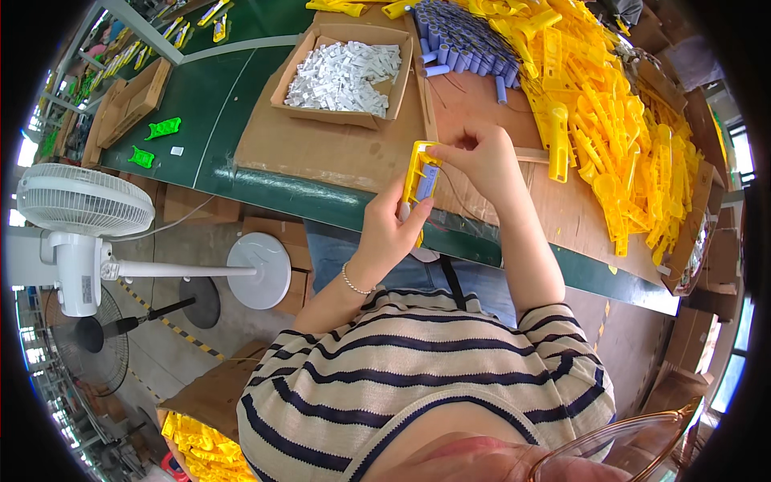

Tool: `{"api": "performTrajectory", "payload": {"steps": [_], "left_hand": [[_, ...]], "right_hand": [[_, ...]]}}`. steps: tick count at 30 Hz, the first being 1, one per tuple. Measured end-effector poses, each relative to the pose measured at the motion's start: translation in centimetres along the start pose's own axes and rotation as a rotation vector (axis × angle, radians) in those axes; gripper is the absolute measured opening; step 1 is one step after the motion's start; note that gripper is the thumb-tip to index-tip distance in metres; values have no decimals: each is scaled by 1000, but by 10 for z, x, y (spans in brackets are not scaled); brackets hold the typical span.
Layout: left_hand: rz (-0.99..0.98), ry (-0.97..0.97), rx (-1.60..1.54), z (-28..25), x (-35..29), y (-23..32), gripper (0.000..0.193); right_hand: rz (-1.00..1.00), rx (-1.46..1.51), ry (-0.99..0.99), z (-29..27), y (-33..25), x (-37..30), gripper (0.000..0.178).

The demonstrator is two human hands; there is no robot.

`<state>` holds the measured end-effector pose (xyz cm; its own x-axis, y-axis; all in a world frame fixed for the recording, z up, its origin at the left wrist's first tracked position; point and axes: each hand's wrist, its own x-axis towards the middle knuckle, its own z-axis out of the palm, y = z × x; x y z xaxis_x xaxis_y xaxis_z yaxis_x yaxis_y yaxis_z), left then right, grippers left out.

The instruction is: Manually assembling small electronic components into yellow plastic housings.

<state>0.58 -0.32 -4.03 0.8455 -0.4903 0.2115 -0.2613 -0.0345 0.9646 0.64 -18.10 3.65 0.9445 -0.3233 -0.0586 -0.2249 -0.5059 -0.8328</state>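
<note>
While its long axis runs nearly upright, a yellow plastic housing (pixel 419 181) is held above the desk (pixel 241 104) edge.
Left hand (pixel 389 233) fingers are clamped on its lower end; right hand (pixel 482 157) fingers are pinched together at its top, a purple cell (pixel 428 181) seated inside. An open cardboard box (pixel 321 44) of white pieces is seen behind.

A long yellow plastic housing (pixel 418 186) stands nearly upright at mid-scene, above the table's near edge. 1 blue-grey cylindrical cell (pixel 427 181) sits inside it.
</note>
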Motion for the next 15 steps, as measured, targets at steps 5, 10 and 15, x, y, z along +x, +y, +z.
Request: {"api": "performTrajectory", "payload": {"steps": [5, 10, 15], "left_hand": [[-267, -157, -458, 1, 1, 16, 31], [-451, -248, -514, -6, 9, 10, 32], [-469, -355, -465, -3, 13, 2, 28]], "right_hand": [[-293, 296, -392, -7, 6, 18, 38], [-357, -56, -418, -11, -11, 18, 33], [-435, -350, -612, -22, -11, 28, 33]]}}
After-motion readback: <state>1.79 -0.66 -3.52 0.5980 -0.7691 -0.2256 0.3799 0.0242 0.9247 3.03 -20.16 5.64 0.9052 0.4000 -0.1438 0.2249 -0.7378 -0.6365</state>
